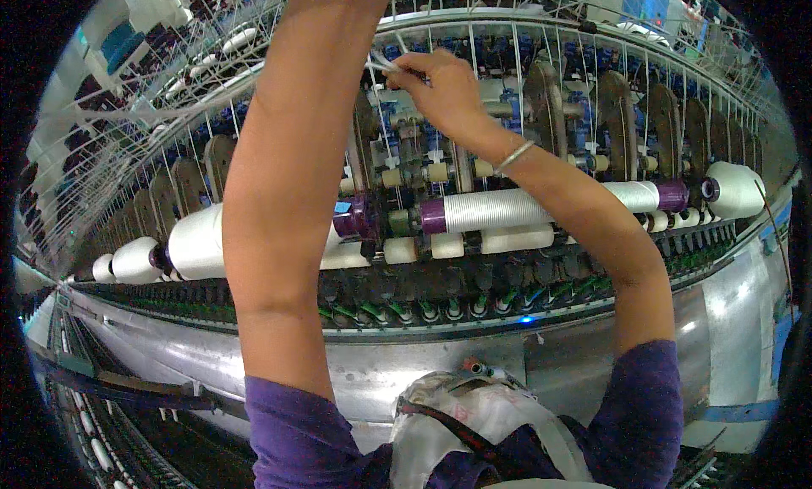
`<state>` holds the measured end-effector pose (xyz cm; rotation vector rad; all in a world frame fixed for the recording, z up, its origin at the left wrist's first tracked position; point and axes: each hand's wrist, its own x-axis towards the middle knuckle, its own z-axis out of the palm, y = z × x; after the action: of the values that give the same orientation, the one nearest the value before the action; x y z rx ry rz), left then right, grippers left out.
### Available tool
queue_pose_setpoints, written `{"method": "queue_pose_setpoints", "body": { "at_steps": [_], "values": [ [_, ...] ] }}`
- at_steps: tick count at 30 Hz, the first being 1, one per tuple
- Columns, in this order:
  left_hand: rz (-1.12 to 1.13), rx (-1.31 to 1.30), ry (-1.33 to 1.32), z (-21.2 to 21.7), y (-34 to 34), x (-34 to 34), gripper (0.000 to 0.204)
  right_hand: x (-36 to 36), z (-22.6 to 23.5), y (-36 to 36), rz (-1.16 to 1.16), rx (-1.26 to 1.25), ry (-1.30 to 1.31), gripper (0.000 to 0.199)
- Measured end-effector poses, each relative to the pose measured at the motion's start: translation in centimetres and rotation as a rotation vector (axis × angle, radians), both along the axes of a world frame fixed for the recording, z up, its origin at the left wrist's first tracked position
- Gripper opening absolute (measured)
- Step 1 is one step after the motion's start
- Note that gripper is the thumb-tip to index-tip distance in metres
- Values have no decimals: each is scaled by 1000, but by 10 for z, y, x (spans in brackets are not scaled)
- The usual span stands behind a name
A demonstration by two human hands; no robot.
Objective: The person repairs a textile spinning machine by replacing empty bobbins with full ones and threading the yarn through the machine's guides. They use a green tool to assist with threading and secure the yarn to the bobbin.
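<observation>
The thread-winding machine [463, 169] spans the frame, a purple-ended spool [495, 210] at centre. The left hand is beyond the top edge, its grip untellable; at upper centre the right hand [444, 87] narrowly pinches a white strand [384, 62]. Strand-handling seems underway, calling for a steady pinch.

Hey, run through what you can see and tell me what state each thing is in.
Right hand: raised, fingers pinched
White strand: held in that hand
Left hand: out of view
Middle spool: sideways, wound white, partly hidden
Far-right spool: wound white, thicker
Bracelet: worn on right wrist
Blue light: lit
</observation>
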<state>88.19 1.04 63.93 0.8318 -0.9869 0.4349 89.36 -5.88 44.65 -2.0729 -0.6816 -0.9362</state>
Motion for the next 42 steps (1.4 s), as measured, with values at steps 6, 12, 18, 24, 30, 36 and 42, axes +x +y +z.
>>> {"method": "queue_pose_setpoints", "body": {
  "at_steps": [6,12,18,24,30,36,42],
  "values": [
    [351,179,-14,-13,10,-17,34,-42,-6,-41,576,91,-60,13],
    [571,133,231,-3,9,-19,40,-66,-17,-49,1030,681,344,22],
    [1439,554,-395,-118,31,-25,31,-61,-22,-66,1054,836,496,26],
    [915,1321,-490,-182,43,-22,41,-47,-15,-81,1137,903,538,26],
    [835,1144,-270,-184,49,-31,32,-36,-11,-85,452,465,531,34],
    [950,1059,-432,-179,54,-20,10,-39,-27,-71,386,90,395,27],
    [1050,1206,-190,-181,57,-18,12,-43,-26,-79,381,181,484,28]
  ]
}}
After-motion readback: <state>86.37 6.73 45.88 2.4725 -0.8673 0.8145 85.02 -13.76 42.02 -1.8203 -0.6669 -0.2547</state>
